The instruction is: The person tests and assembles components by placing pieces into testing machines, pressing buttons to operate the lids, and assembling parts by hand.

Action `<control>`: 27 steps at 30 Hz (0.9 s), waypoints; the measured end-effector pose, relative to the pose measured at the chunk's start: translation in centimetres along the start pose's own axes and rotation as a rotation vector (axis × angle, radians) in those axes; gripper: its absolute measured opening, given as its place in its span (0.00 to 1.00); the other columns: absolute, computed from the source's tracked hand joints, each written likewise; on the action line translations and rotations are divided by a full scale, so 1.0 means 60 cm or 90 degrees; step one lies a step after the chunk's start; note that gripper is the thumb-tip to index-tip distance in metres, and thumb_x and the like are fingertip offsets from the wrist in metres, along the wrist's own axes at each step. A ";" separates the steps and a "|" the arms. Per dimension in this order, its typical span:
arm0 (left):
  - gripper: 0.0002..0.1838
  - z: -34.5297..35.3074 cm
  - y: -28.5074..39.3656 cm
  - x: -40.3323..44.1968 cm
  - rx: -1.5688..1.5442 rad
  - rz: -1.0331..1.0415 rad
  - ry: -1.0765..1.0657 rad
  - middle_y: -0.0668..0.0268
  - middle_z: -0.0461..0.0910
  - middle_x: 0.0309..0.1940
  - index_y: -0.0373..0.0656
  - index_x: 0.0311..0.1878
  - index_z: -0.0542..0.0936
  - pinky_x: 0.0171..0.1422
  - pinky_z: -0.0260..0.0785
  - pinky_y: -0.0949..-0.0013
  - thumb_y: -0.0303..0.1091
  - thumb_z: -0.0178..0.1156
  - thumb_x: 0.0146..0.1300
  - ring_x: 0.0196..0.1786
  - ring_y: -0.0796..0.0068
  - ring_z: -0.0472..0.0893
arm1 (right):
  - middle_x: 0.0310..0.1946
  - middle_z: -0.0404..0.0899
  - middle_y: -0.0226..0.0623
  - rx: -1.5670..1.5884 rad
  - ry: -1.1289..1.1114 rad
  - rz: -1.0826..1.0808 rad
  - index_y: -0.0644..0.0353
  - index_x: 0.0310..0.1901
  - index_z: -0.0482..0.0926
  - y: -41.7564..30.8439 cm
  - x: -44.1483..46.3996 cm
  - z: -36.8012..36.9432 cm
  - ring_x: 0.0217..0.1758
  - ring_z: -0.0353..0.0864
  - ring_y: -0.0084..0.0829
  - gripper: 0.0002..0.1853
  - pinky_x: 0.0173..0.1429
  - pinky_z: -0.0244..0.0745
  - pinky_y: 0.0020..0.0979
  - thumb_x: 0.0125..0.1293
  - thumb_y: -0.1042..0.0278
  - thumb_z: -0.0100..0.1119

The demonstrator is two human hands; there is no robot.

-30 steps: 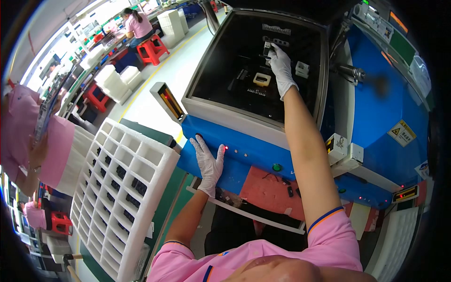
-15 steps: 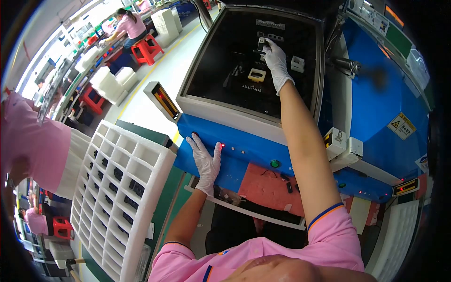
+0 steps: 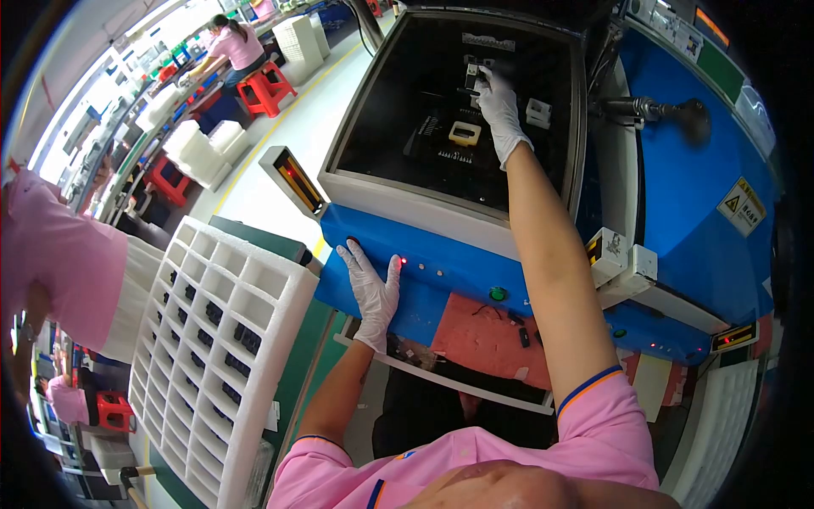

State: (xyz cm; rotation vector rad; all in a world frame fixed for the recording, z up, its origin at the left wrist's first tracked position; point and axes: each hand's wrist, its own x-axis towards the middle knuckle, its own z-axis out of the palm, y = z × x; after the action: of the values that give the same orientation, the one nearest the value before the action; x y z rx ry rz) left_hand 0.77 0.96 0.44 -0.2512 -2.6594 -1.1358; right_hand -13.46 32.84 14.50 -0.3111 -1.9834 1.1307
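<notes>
My left hand (image 3: 376,295), in a white glove, lies on the blue front panel (image 3: 475,276) of a machine. Its fingers are spread, near a small red light (image 3: 403,260). My right hand (image 3: 500,109), also gloved, reaches over the machine's black bed (image 3: 381,102). Its fingertips are bent together at a small pale fixture block (image 3: 472,75) with a dark piece sticking out to the left. The fingers hide whatever is between them. Below that hand a cream rectangular frame (image 3: 464,133) sits on the bed, and a white block (image 3: 538,113) stands to the right.
A white foam tray (image 3: 292,293) with black parts in some compartments stands at left. A red mat (image 3: 483,339) with small dark pieces lies in front of me. Sensor posts (image 3: 292,182) flank the machine. A blue housing (image 3: 695,170) is at right. People in pink work at left.
The blue housing with its warning label has shifted at right, and the dark-ended rod beside it shows further right. My right hand has barely moved; my left hand stays on the panel.
</notes>
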 end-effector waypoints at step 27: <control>0.48 -0.001 0.001 0.000 0.009 0.001 -0.012 0.44 0.34 0.70 0.42 0.71 0.38 0.73 0.40 0.54 0.64 0.46 0.60 0.72 0.45 0.39 | 0.32 0.80 0.34 0.104 -0.074 0.055 0.57 0.52 0.76 -0.014 -0.007 -0.013 0.30 0.78 0.23 0.18 0.36 0.74 0.26 0.58 0.74 0.55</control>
State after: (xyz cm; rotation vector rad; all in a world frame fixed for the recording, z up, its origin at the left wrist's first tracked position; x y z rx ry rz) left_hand 0.82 0.97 0.53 -0.2636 -2.6821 -1.1198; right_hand -12.50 32.59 15.18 -0.2532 -1.9777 1.3848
